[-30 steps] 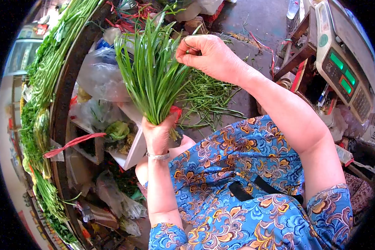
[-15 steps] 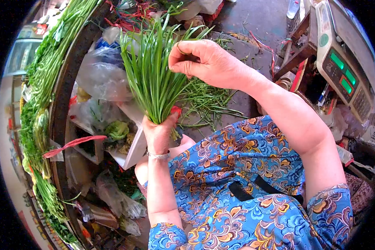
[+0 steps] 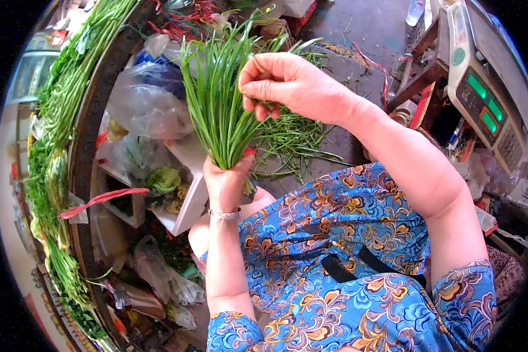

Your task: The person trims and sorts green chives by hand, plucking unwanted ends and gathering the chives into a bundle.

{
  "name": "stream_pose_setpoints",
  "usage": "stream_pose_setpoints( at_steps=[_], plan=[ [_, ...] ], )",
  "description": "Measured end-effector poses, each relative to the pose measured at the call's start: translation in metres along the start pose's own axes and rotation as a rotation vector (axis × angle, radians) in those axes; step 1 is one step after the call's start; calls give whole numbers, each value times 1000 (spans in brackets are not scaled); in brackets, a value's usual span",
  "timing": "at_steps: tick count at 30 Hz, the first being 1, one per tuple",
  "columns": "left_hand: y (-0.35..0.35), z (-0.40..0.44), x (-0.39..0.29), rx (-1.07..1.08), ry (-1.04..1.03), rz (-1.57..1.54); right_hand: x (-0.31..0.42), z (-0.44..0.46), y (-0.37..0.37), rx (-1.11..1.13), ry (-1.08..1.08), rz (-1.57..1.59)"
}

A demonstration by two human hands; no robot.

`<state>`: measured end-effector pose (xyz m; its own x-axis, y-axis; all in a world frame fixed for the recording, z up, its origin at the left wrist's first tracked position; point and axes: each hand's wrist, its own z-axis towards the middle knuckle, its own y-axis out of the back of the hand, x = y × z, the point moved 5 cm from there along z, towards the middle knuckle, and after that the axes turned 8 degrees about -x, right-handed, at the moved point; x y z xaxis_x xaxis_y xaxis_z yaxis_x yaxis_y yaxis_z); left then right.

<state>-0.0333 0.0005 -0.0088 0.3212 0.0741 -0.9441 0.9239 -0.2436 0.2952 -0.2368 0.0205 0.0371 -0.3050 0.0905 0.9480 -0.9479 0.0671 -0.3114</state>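
Note:
A bunch of green garlic chives (image 3: pixel 220 111) stands fanned out with its leaves up, and my left hand (image 3: pixel 224 183) is wrapped round its lower part. A bit of red (image 3: pixel 249 152) shows beside my left thumb. At the right side of the leaves, my right hand (image 3: pixel 278 85) is closed in a pinch, with a thin chive leaf at its fingers. The exact grip is partly hidden by the fingers. Loose chive trimmings (image 3: pixel 293 141) lie in a heap behind and below my right hand.
A digital scale (image 3: pixel 481 97) with lit green figures stands at the right. Bundled greens (image 3: pixel 70 100) line the shelf on the left. Clear plastic bags (image 3: pixel 149 105), a white foam box (image 3: pixel 188 205) and a red strip (image 3: pixel 102 202) are nearer. Red ties (image 3: pixel 185 23) lie at the top.
The chive bunch has shifted slightly right and its leaves have moved. My right hand has turned a little, and its lower fingers now reach down beside the leaves.

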Motion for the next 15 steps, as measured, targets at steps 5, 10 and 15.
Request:
stream_pose_setpoints(
  at_steps=[5, 10, 15],
  plan=[
    [3, 0, -1, -40, 1, -26, -11, -1, 6, -21, -127, -103],
    [2, 1, -4, -56, -35, -64, -15, -1, 3, -53, 70, -488],
    [3, 5, 2, -21, -123, -23, -5, -8, -9, -42, 448, -888]
  ],
)
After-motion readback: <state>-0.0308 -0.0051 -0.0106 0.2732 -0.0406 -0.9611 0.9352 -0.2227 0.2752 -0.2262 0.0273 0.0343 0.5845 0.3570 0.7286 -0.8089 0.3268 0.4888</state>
